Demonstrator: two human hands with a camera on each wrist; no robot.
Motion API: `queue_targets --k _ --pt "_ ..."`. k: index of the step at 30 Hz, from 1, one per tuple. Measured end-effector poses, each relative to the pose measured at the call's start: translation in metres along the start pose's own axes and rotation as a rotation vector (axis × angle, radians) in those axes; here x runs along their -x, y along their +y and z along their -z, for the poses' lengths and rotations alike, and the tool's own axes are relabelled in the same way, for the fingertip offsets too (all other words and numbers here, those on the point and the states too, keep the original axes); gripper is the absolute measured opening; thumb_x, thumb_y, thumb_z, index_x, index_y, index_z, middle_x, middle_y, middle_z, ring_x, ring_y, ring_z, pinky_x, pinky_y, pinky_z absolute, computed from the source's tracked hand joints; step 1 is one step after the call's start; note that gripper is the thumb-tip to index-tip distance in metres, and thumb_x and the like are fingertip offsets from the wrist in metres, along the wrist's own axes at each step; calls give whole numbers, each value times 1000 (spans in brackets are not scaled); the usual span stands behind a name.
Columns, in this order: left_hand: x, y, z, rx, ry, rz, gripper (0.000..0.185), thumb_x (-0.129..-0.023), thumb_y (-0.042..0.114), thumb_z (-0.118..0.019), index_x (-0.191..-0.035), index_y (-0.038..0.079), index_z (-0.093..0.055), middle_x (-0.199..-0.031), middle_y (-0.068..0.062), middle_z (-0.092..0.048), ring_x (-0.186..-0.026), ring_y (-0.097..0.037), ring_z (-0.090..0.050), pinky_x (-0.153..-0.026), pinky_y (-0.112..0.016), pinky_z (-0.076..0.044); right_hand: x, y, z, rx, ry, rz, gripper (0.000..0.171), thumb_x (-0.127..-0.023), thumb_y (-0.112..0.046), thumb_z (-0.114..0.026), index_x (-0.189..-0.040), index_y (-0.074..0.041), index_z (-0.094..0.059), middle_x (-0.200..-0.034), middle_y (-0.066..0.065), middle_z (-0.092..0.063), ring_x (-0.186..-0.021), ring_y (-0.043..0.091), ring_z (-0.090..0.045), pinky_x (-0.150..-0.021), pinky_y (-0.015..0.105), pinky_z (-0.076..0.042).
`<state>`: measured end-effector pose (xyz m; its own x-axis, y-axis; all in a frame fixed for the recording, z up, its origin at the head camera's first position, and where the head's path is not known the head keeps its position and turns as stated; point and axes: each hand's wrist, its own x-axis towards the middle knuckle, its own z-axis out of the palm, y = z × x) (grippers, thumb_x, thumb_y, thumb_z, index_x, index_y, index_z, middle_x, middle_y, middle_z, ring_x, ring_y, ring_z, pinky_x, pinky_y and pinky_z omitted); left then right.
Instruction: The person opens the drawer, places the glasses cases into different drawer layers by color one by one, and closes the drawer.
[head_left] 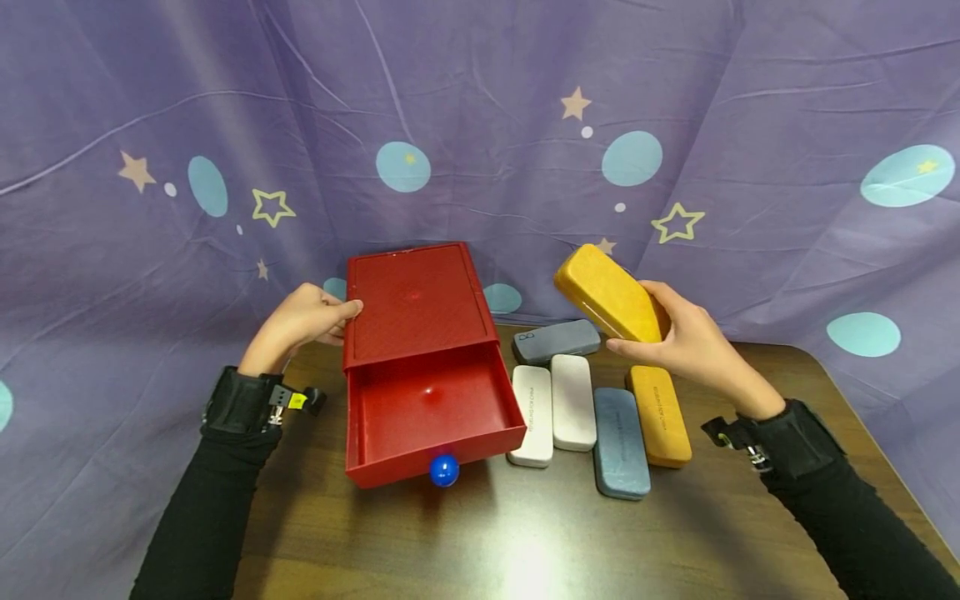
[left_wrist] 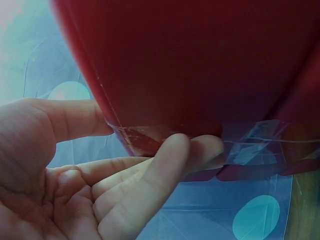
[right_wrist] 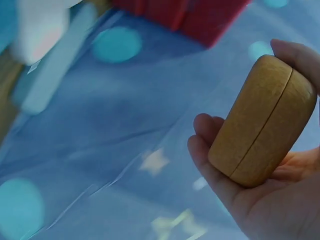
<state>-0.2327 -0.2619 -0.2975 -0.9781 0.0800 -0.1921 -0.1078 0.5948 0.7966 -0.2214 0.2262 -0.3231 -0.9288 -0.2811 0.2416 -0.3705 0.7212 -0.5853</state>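
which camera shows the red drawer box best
The head view: it shows the red drawer box almost whole, its drawer pulled open, blue knob in sight. The left wrist view shows only a close, dim part, pinched by the left hand; the right wrist view, just a corner at the top edge.

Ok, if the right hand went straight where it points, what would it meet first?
Probably the curtain, the held yellow case leading; the line seems to clear the red box, but depth is unclear.

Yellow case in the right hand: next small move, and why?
Probably carry the raised yellow case leftward over the open drawer: the right hand holds it aloft, the drawer stands pulled out, nothing visible inside, and the left hand grips the red box.
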Motion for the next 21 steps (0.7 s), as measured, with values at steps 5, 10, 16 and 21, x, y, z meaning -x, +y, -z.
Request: queue_targets --k 5,10,16,21 --pt "0 1 0 16 -7 3 48 -101 23 -61 -122 -20 -62 -99 -15 -75 -76 -7 -70 -75 -31 -65 3 -39 -3 -88 23 59 82 -76 -26 -91 -146 -17 -50 -112 7 -64 -85 18 -59 -68 23 -51" --pt "-1 1 0 22 0 9 48 -101 23 -61 -121 -20 -63 -97 -15 -75 -75 -7 -70 -74 -31 -65 5 -70 -6 -199 -14 146 79 -77 -19 -91 -144 -18 -51 -114 6 -63 -87 17 -61 -71 22 -54" --pt "0 0 1 8 -7 16 50 -101 25 -60 -124 -19 -62 -109 -27 -73 -78 -8 -71 -73 -29 -65 9 -98 -7 -249 -87 175 77 -75 -20 -92 -142 -23 -53 -112 1 -64 -90 17 -61 -73 26 -57" --pt "1 0 1 -3 -11 17 50 -102 26 -60 -124 -19 -62 -115 -29 -71 -81 -9 -72 -76 -31 -65 11 -110 -7 -262 -174 210 76 -75 -22 -92 -141 -23 -53 -112 -1 -64 -95 16 -60 -77 27 -56"
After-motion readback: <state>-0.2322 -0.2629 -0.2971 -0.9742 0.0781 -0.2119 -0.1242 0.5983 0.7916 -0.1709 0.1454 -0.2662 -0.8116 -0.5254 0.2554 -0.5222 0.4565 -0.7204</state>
